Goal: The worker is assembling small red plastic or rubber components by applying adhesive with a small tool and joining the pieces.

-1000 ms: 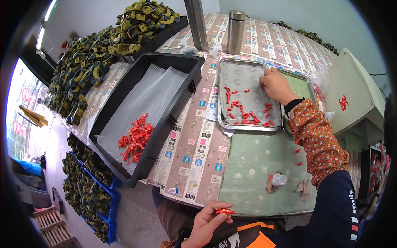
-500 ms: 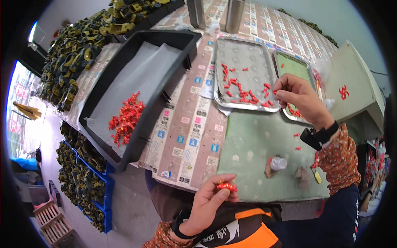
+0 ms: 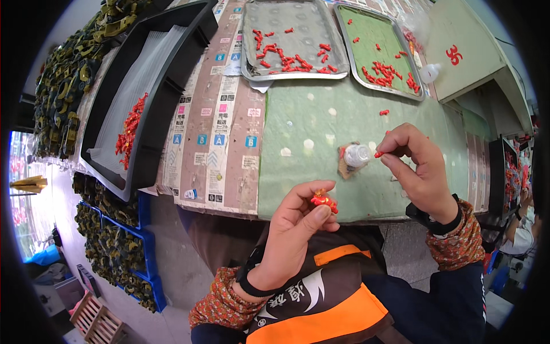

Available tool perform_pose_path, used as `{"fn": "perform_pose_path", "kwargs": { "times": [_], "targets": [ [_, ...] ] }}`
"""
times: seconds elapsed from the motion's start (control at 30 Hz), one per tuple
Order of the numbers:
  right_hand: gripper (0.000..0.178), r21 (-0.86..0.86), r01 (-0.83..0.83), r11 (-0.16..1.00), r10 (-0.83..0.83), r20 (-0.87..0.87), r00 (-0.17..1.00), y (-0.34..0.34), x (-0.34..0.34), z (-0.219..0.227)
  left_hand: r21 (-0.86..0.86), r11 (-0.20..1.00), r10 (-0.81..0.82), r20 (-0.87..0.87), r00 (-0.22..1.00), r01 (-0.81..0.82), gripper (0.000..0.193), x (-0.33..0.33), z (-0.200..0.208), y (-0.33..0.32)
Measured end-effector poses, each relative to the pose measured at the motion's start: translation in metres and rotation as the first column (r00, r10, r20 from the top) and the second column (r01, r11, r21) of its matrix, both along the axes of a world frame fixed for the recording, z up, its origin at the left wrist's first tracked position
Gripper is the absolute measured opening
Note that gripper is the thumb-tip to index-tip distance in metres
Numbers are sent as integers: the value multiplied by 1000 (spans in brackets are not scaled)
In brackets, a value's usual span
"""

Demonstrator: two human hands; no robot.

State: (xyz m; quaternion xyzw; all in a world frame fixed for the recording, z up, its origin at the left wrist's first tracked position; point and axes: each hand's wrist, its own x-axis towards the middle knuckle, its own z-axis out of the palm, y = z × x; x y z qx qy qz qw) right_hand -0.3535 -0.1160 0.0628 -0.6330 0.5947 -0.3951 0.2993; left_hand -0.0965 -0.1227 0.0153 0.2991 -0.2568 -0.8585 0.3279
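My left hand (image 3: pixel 289 238) is closed around a small red figure with gold details (image 3: pixel 325 202), held between thumb and fingers above the table's near edge. A tiny red piece (image 3: pixel 378 154) is pinched between the thumb and forefinger of my right hand (image 3: pixel 421 172). Just left of that piece, a small clear plastic container (image 3: pixel 357 155) rests on a scrap of brown material (image 3: pixel 345 167) on the green mat (image 3: pixel 303 123). Farther back, a grey-lined metal tray (image 3: pixel 292 34) and a green-lined metal tray (image 3: pixel 366 34) hold several small red pieces.
At the left stands a long black bin (image 3: pixel 157 92) with a white sheet and a heap of red figures (image 3: pixel 132 129). Piles of dark olive-yellow parts (image 3: pixel 69 97) lie beyond it. Blue crates (image 3: pixel 150 252) of similar parts are below. A pale box (image 3: pixel 464 51) stands at back right.
My right hand has come from beside the trays down toward the clear container, a tiny red piece in its fingers. My left hand still holds the red figure. The view has tilted downward.
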Motion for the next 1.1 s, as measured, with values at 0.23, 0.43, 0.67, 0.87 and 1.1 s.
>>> {"fn": "perform_pose_path", "kwargs": {
  "times": [0.23, 0.43, 0.67, 0.87, 1.1],
  "targets": [
    [24, -329, -40, 943, -101, -398, 912, 12, 7, -14, 34, 999, 6, 15, 1000, -6, 40, -6, -6, 14],
    [28, -413, -73, 908, -162, -505, 848, 11, 17, -23, 57, 998, 20, 20, 1000, -21, 40, -6, -6, 17],
    [30, -443, -143, 885, -167, -590, 790, 3, 18, -28, 71, 996, 56, 2, 998, -56, 38, -3, -11, 18],
    [30, -433, -186, 882, -156, -640, 752, 0, 20, -28, 75, 995, 64, 17, 998, -65, 35, 0, -13, 19],
    [30, -420, -190, 888, -153, -657, 738, 0, 18, -29, 81, 996, 48, -3, 999, -47, 33, 1, -15, 19]
  ]
}}
